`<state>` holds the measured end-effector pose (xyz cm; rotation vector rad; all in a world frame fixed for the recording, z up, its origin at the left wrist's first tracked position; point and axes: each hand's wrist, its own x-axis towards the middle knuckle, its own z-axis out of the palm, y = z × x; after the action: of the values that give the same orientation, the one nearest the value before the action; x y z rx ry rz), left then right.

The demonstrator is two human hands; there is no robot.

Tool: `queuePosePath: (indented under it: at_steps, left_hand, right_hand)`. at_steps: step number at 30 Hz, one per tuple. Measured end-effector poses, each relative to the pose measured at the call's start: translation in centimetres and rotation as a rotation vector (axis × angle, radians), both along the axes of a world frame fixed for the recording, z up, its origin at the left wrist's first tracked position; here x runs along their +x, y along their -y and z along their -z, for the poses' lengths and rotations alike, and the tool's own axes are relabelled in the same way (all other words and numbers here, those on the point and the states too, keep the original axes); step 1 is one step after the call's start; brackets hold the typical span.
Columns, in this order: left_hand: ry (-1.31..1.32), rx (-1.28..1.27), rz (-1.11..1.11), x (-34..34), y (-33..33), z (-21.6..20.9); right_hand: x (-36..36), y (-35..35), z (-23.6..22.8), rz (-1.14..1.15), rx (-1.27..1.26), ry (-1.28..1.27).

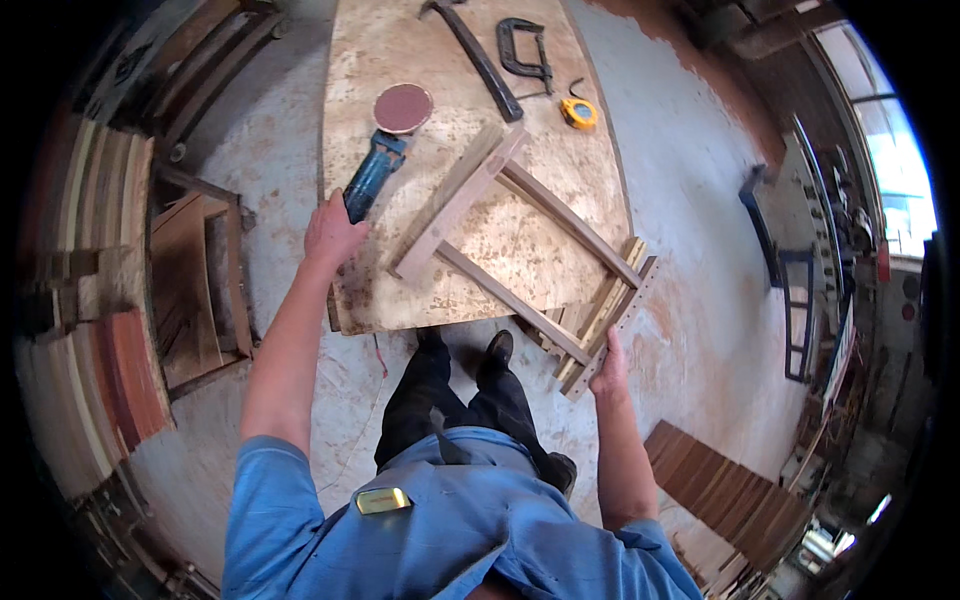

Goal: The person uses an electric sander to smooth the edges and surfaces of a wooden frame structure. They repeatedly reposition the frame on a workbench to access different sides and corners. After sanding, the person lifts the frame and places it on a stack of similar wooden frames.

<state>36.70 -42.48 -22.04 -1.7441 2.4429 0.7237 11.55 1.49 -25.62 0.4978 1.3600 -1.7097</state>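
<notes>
My left hand is wrapped round the rear of a blue angle grinder. The grinder carries a round reddish-brown sanding disc, which faces up over the left part of the bench. A wooden frame lies slanted across the bench; two rails join its wide flat board to a narrower end piece with small holes. That end piece overhangs the bench's near right corner. At its outer edge my right hand grips the frame, with the fingers partly hidden behind the wood.
A plywood workbench bears a hammer, a black C-clamp and a yellow tape measure toward its far end. Stacked boards stand at left. A brown slatted panel lies at lower right.
</notes>
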Motion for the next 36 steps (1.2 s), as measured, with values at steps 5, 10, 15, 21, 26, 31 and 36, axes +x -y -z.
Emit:
queuePosePath:
  at_steps: [5, 10, 15, 21, 26, 31, 36]
  left_hand:
    - [-0.245, 0.261, -0.044, 0.9, 2.7, 0.4]
    - [-0.740, 0.624, -0.248, 6.1, 0.5, 0.0]
    - [-0.787, 0.632, -0.472, 12.1, -8.0, -3.6]
    - [-0.832, 0.614, -0.389, 18.4, -16.0, -6.2]
    - [-0.818, 0.676, -0.235, 17.0, -23.3, -8.2]
    - [-0.857, 0.968, -0.051, 10.3, -30.0, -9.9]
    - [-0.791, 1.003, 0.199, 5.9, -35.5, -9.0]
  right_hand:
    - [4.7, 0.6, 1.5, 0.151, -0.063, -0.053]
    - [9.4, 3.0, 0.8, 0.180, -0.010, 0.076]
    - [14.9, 7.4, -1.7, 0.079, -0.128, 0.217]
    - [15.6, 8.5, -0.4, -0.664, 0.003, 0.191]
    - [16.4, 6.2, -7.8, -0.858, -0.199, 0.056]
    - [17.4, 5.8, -11.7, -0.365, -0.617, -0.180]
    - [15.2, 0.0, -10.4, -0.088, -0.570, -0.142]
